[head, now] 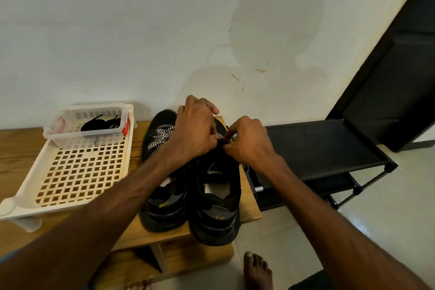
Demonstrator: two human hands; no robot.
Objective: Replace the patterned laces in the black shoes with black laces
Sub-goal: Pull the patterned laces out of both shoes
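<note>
Two black shoes stand side by side on a wooden stand (249, 205), heels toward me. The left shoe (164, 198) keeps its black-and-white patterned lace (161, 136). Over the lacing of the right shoe (215, 207), my left hand (196, 129) and my right hand (248, 141) meet, fingers curled, pinching a lace between them; the lace is mostly hidden under the hands. Black laces (100, 123) lie coiled in a small clear box (87, 135) at the back left.
The clear box sits in a white perforated plastic tray (77, 176) on the stand's left part. A black shoe rack (327, 148) stands to the right against the wall. My bare foot (256, 271) is on the floor below the stand.
</note>
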